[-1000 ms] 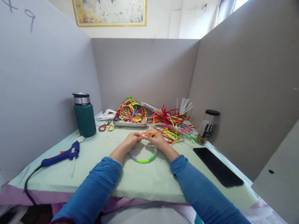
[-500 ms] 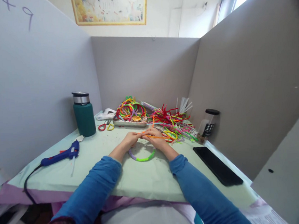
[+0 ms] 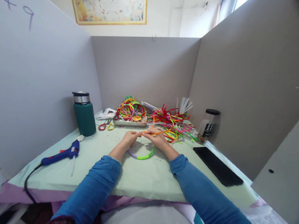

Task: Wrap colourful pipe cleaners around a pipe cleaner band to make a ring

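Note:
A ring wrapped in purple and green pipe cleaner [image 3: 144, 157] hangs just above the table, its near arc showing between my wrists. My left hand [image 3: 131, 138] is closed on the ring's far left side. My right hand [image 3: 155, 136] pinches an orange pipe cleaner [image 3: 159, 133] at the ring's far side, and the strand's loose end sticks out to the right over the knuckles. The fingertips of both hands almost meet. The far part of the ring is mostly hidden behind my fingers.
At the back, a metal tray [image 3: 129, 124] holds several coloured rings, beside a heap of pipe cleaners [image 3: 173, 118]. To the left are a green bottle [image 3: 84, 117] and a blue glue gun [image 3: 61, 156]; to the right, a black phone [image 3: 217, 165] and a clear bottle [image 3: 208, 126].
My right fingers have shifted around the orange pipe cleaner, whose loose end dipped and then rose again. The ring's near arc has moved slightly up and away from me.

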Demonstrator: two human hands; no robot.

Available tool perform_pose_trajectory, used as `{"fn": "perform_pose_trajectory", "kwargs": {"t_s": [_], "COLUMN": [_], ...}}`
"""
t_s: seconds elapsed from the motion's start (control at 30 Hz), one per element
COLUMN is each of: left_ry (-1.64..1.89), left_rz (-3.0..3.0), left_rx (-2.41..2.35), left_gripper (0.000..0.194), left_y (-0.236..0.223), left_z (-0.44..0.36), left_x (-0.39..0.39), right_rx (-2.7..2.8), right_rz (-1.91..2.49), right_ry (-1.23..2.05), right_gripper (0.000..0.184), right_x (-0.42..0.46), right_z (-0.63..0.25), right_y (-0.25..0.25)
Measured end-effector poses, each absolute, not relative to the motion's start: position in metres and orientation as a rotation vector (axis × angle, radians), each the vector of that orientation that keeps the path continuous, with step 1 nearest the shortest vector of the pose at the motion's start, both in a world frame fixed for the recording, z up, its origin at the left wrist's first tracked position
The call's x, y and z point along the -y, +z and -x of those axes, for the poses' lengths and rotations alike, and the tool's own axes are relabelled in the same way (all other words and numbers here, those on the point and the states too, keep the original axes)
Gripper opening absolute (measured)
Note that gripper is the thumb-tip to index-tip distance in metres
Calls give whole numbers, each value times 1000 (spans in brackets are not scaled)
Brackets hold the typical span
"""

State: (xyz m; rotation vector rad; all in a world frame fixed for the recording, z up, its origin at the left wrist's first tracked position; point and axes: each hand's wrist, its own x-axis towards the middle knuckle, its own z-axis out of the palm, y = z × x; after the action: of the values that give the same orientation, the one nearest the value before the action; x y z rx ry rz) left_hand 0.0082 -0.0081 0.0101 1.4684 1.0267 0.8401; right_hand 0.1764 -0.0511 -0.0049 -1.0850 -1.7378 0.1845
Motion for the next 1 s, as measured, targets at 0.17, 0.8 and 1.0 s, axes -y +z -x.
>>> {"fn": "perform_pose_trajectory", "kwargs": {"t_s": [0.17, 0.8, 1.0], "left_ry": [856, 886, 880], "left_rz": [-1492, -1464, -1467], "left_rx": [-1066, -1051, -1051], "left_gripper": [36, 31, 29], "left_y": [10, 13, 13], "left_z": [-8, -8, -8], "left_x": [7, 8, 8], "right_rx": [1758, 1641, 1670], "right_rz": [1135, 1031, 1046], "right_ry": [342, 790, 621], "right_gripper": [16, 28, 22], "right_x": [52, 52, 52], "right_z": [-175, -179, -180], "right_y": [-8, -10, -7]}}
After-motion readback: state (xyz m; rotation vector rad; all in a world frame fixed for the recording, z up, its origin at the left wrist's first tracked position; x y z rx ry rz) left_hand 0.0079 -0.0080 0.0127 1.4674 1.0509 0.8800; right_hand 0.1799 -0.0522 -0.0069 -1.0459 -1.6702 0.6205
